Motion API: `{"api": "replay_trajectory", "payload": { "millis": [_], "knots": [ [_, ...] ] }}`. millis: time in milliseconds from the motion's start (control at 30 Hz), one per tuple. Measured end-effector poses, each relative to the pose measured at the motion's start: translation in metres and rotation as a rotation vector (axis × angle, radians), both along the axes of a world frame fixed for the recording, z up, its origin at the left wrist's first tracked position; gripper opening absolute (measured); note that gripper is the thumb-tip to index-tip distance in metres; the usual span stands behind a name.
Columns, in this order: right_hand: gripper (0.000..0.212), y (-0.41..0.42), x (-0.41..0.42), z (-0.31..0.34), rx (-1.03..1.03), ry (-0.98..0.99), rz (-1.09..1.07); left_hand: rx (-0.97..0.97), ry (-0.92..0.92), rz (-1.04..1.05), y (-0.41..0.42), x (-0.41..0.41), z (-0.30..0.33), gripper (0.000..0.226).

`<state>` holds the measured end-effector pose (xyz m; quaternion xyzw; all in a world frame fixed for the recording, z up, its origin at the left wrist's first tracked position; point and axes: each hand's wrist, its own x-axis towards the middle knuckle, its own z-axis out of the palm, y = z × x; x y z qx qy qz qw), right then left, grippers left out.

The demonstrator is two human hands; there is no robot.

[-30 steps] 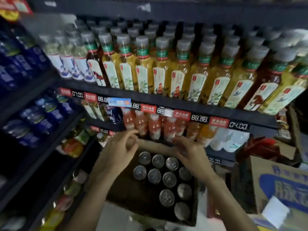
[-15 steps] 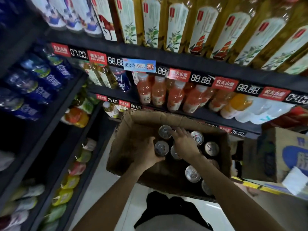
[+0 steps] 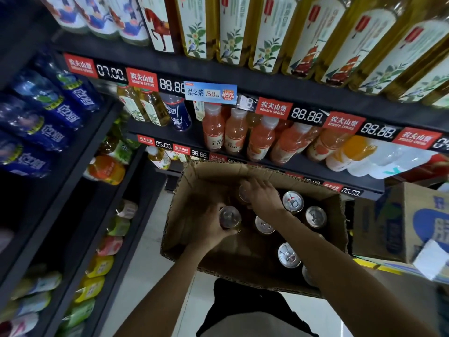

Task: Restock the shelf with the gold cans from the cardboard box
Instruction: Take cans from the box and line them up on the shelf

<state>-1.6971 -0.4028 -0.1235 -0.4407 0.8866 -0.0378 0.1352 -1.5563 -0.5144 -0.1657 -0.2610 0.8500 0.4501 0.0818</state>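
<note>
An open cardboard box [image 3: 206,181] sits below the shelves, holding several gold cans [image 3: 292,201] with silver tops, standing upright. My left hand [image 3: 209,227] is inside the box, its fingers wrapped around one gold can [image 3: 229,216] at the left of the group. My right hand [image 3: 261,194] reaches in from the right and covers the top of another can [image 3: 243,193] at the back of the box. The box's left half shows bare cardboard floor.
Dark shelves [image 3: 267,83] rise behind and to the left, packed with tea bottles [image 3: 233,27], orange drinks [image 3: 261,139] and blue bottles [image 3: 48,110]. A second printed carton [image 3: 408,222] stands at the right. Light floor [image 3: 150,251] lies left of the box.
My view has tilted down and moved closer to the box. My left hand has closed around a can at the left; my right hand has shifted to the back can.
</note>
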Motion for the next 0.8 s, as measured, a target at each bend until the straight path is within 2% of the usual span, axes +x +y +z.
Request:
{"api": "replay_trajectory", "payload": {
  "millis": [67, 133, 267, 333, 400, 500, 633, 700, 800],
  "knots": [
    [0.066, 0.012, 0.007, 0.013, -0.091, -0.040, -0.108, 0.110, 0.054, 0.114, -0.008, 0.005, 0.006, 0.067],
    [0.068, 0.026, 0.013, 0.031, -0.266, -0.117, -0.299, 0.269, 0.097, 0.249, -0.015, 0.007, 0.022, 0.064],
    [0.070, 0.053, 0.018, 0.071, -0.743, -0.558, -0.653, 0.628, 0.226, 0.456, -0.028, 0.002, 0.069, 0.057],
    [0.066, 0.065, 0.020, 0.089, -0.911, -0.825, -0.804, 0.696, 0.308, 0.452, -0.031, -0.004, 0.093, 0.062],
    [0.064, 0.074, 0.022, 0.103, -1.002, -0.984, -0.899, 0.750, 0.351, 0.445, -0.029, -0.013, 0.118, 0.071],
    [0.067, 0.087, 0.023, 0.124, -1.083, -1.047, -0.963, 0.744, 0.374, 0.359, -0.020, -0.030, 0.158, 0.084],
    [0.069, 0.107, 0.021, 0.162, -1.209, -1.081, -0.917, 0.695, 0.435, 0.160, 0.002, -0.053, 0.208, 0.073],
    [0.062, 0.123, 0.016, 0.180, -1.236, -1.054, -0.902, 0.667, 0.477, 0.099, 0.017, -0.064, 0.231, 0.068],
    [0.066, 0.149, 0.004, 0.212, -1.307, -1.004, -0.926, 0.598, 0.546, 0.001, 0.041, -0.085, 0.266, 0.064]
  ]
}}
